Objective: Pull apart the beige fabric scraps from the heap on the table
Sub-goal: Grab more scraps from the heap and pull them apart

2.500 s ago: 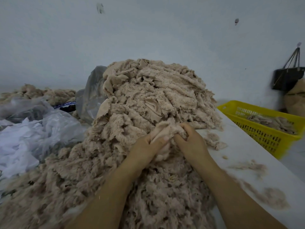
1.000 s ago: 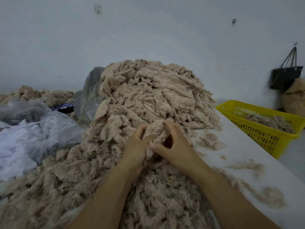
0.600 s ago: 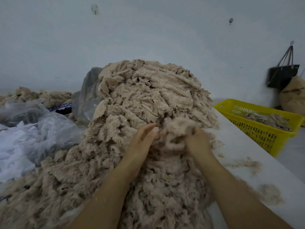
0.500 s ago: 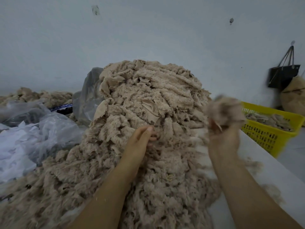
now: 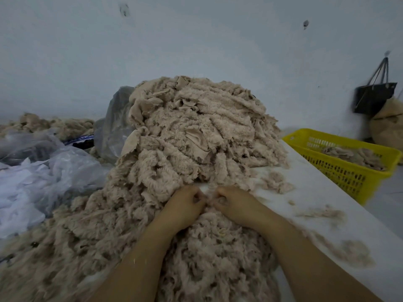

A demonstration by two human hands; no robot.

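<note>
1 heap [image 5: 196, 131] of beige scraps on the white counter [image 5: 327, 205], 1 yellow basket [image 5: 340, 139] to its right. at the heap's foot the left grip [image 5: 185, 207] and right grip [image 5: 236, 205] are both clenched, knuckles nearly touching, pinching 1 scrap [image 5: 209, 198] between them. 0.5 s ago the right grip was raised near the basket, holding a clump.

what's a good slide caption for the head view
Left hand and right hand pinch a beige scrap at the foot of the fabric heap, yellow basket beside the table.
</note>
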